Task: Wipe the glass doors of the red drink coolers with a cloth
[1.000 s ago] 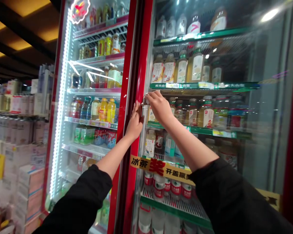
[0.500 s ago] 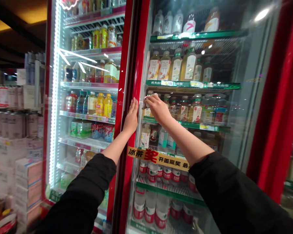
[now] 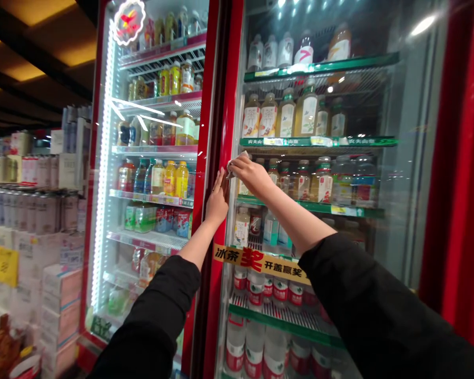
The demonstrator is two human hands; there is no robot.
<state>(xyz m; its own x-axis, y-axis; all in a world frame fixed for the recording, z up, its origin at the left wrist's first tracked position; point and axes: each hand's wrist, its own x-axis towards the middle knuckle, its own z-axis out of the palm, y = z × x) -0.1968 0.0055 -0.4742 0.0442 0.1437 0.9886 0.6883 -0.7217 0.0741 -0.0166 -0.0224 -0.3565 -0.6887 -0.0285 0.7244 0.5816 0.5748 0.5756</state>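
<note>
My right hand (image 3: 252, 173) pinches a crumpled white cloth or tissue (image 3: 230, 169) at the left edge of the right fridge's glass door (image 3: 383, 173). Only a bit of the white piece shows past my fingers. Flat against the red door frame (image 3: 232, 68) rests my left hand (image 3: 217, 202), its fingers stretched upward just left of my right hand. Behind the glass, bottles of tea and water stand on green-edged shelves (image 3: 319, 142). A yellow strip with printed characters (image 3: 260, 263) crosses the door below my hands.
On the left stands a second lit fridge (image 3: 152, 150) full of bottles and cans. Farther left are shelves of stacked cans (image 3: 27, 210), pale boxes (image 3: 57, 300) and a yellow sign (image 3: 3, 264). A red frame (image 3: 464, 173) rises at the far right.
My right hand has moved slightly left with the white piece, onto the edge of the door frame, close to my left hand. The whole view has shifted a little right and down.
</note>
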